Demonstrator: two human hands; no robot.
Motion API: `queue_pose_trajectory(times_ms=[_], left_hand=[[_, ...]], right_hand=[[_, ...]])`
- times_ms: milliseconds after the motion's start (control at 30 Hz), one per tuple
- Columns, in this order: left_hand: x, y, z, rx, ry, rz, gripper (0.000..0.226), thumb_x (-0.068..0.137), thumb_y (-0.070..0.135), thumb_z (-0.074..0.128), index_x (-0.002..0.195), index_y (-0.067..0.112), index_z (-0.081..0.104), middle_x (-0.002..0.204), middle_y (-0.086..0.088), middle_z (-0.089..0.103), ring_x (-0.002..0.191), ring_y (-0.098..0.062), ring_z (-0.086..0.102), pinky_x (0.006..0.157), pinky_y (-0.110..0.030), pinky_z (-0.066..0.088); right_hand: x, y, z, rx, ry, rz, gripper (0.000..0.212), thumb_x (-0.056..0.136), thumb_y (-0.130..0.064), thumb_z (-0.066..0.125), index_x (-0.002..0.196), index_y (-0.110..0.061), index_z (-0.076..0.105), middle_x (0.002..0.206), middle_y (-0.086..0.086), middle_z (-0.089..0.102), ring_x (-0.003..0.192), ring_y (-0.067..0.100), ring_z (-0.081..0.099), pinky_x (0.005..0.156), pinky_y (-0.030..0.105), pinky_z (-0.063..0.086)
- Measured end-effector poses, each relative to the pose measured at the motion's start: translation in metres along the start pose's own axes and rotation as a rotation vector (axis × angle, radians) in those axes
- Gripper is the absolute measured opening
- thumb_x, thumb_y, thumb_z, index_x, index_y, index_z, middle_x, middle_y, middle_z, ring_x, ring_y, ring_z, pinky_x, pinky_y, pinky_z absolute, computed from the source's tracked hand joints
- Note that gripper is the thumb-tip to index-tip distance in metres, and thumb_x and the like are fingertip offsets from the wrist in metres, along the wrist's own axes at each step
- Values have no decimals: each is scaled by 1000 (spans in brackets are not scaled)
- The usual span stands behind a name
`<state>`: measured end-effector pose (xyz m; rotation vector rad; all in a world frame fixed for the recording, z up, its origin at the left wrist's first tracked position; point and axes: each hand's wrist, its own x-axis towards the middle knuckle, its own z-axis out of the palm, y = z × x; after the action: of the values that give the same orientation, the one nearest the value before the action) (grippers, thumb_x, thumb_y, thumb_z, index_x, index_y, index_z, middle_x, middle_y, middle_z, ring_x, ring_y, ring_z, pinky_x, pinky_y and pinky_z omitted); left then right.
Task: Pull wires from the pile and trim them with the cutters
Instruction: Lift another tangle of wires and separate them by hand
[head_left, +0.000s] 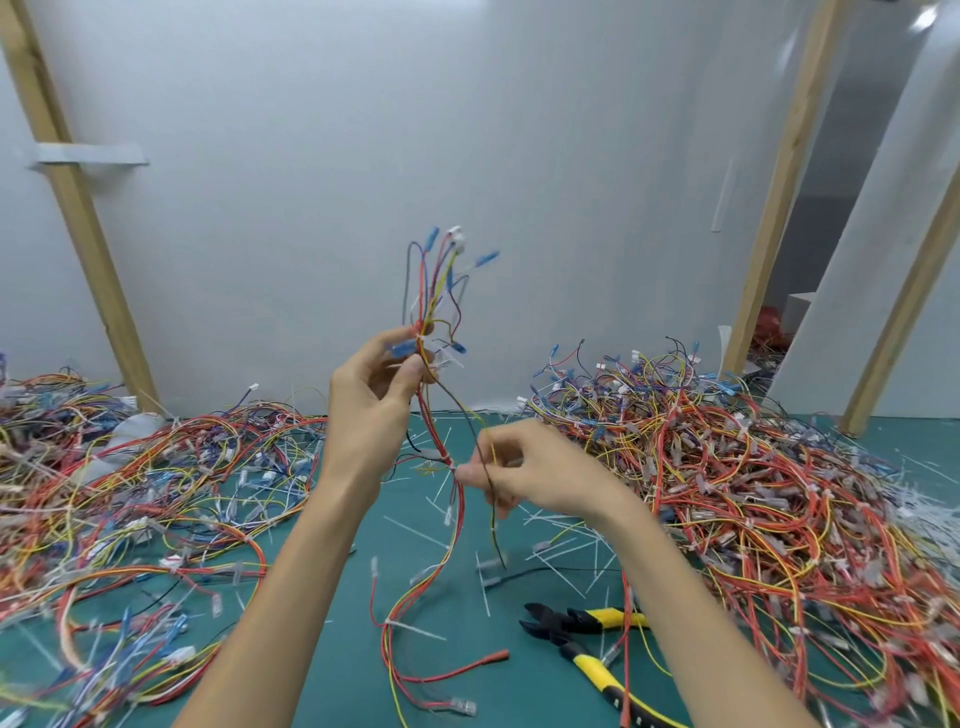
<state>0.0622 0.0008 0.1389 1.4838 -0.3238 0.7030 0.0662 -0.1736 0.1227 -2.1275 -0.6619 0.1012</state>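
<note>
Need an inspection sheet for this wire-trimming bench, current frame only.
Surface: green mat, buried under wire at both sides.
Job's things: wire bundle held up; cutters lying on the mat, untouched.
Clutter: white tie offcuts scattered on the mat.
Grips: left hand holds the bundle near its top; right hand pinches its loose strands lower down.
Cables: left pile and right pile, both tangled.
Surroundings: white wall, wooden post, doorway at right.

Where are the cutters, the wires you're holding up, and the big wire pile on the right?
cutters (562, 626): head view, on the black pivot.
held wires (426, 326): head view, where the strands bunch together.
wire pile (727, 467): head view, on its tangled middle.
</note>
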Motion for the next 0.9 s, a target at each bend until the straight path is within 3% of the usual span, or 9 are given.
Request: queue_pose_trajectory(times_ms=[133, 233, 367, 433, 500, 567, 700, 800, 900], left_hand=[[-1, 4, 11, -238, 30, -143, 19, 99, -1, 45, 98, 15, 55, 87, 4, 61, 77, -13, 72, 78, -22, 53], [-5, 8, 24, -498, 81, -335, 23, 99, -4, 38, 92, 16, 48, 82, -2, 52, 65, -14, 70, 68, -22, 55], [-12, 6, 36, -578, 106, -497, 23, 102, 16, 32, 89, 14, 51, 73, -4, 50, 54, -14, 61, 63, -27, 43], [-15, 2, 40, -517, 83, -499, 24, 101, 30, 39, 87, 14, 51, 71, -3, 54, 58, -15, 63, 64, -29, 43], [-21, -6, 43, -360, 16, -453, 24, 89, 37, 59, 94, 14, 55, 78, 1, 59, 73, -16, 65, 76, -30, 46], [-27, -14, 45, -246, -56, -371, 41, 75, 40, 67, 106, 15, 58, 86, 9, 65, 89, -16, 66, 87, -28, 47], [-37, -23, 41, -170, -230, -272, 61, 67, 45, 70, 123, 24, 55, 106, 15, 65, 101, -5, 63, 83, -18, 48], [-41, -32, 36, 39, -324, -219, 59, 75, 31, 76, 127, 29, 47, 120, 17, 60, 104, -1, 61, 91, -23, 50], [-44, -40, 35, 220, -214, -143, 38, 92, 9, 63, 126, 21, 51, 113, 10, 65, 101, -8, 65, 99, -37, 49]], right_hand=[[3, -4, 26, -23, -40, 82, 28, 93, -25, 63, 66, -21, 59, 52, -5, 62, 46, 11, 63, 53, 19, 50], [5, -6, 56, -115, -4, 74, 31, 91, -24, 56, 61, -22, 54, 51, -6, 60, 46, 9, 61, 50, 16, 46], [9, 1, 78, -161, 67, 133, 15, 80, -12, 47, 68, -13, 57, 64, 4, 70, 60, 17, 70, 60, 22, 55], [11, 6, 85, -232, 127, 116, 11, 78, -7, 47, 70, -5, 54, 75, 18, 71, 73, 32, 71, 64, 34, 56], [10, 10, 90, -340, 178, 116, 11, 83, -8, 48, 74, -13, 51, 90, 25, 68, 86, 43, 64, 62, 35, 44], [9, 13, 93, -427, 192, 139, 14, 87, -11, 46, 87, -11, 60, 101, 23, 65, 96, 44, 59, 66, 34, 37], [8, 16, 95, -504, 198, 210, 23, 89, -21, 42, 95, -14, 63, 106, 17, 67, 103, 41, 59, 70, 35, 36], [7, 16, 96, -563, 148, 246, 32, 90, -24, 38, 109, -15, 61, 111, 17, 66, 104, 40, 60, 73, 38, 39], [-3, 16, 86, -513, 38, 270, 35, 91, -30, 37, 104, -9, 63, 107, 23, 66, 102, 43, 60, 77, 40, 44]])
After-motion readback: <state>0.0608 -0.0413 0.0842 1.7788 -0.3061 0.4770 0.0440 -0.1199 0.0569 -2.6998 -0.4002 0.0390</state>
